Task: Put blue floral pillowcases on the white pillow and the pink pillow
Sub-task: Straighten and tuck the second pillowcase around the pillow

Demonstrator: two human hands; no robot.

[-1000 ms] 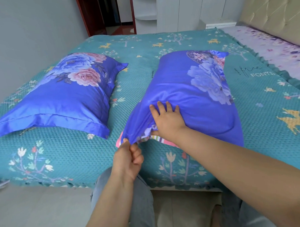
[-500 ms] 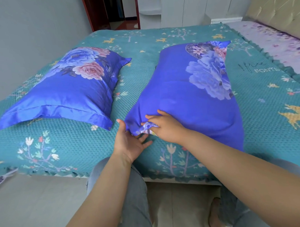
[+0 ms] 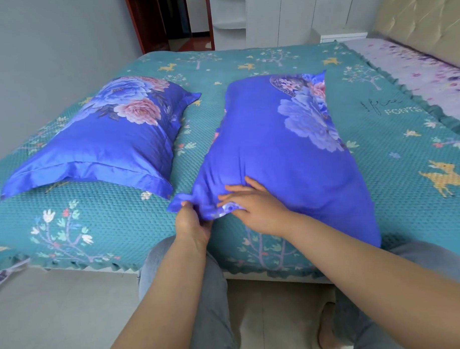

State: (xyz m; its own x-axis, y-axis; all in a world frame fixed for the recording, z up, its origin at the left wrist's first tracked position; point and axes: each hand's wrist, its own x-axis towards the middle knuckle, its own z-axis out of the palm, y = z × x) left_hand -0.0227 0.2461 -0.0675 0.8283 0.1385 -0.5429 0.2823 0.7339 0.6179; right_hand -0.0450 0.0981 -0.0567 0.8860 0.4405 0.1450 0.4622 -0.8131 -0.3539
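on the teal quilted bed (image 3: pixel 272 65), the blue floral satin pillowcase's (image 3: pixel 270 152) near corner is pinched by the left hand (image 3: pixel 192 222); the right hand (image 3: pixel 253 207) is laid flat, fingers straight, beside it.

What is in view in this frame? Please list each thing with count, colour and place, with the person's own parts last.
cased pillow: 1, blue floral, left on the bed, lying free.
second pillow in its pillowcase: 1, blue floral, middle of the bed, near end by the hands.
bedspread: 1, teal with trees and deer, over the bed.
sheet: 1, pale lilac floral, far right.
headboard: 1, beige, padded, top right.
doorframe: 1, dark red, top centre.
cabinets: white, behind the bed.
floor: pale, bottom.
jeans: light blue, bottom centre.
left hand: 1, pinches the pillowcase's near corner.
right hand: 1, fingers flat on the pillowcase's near end.
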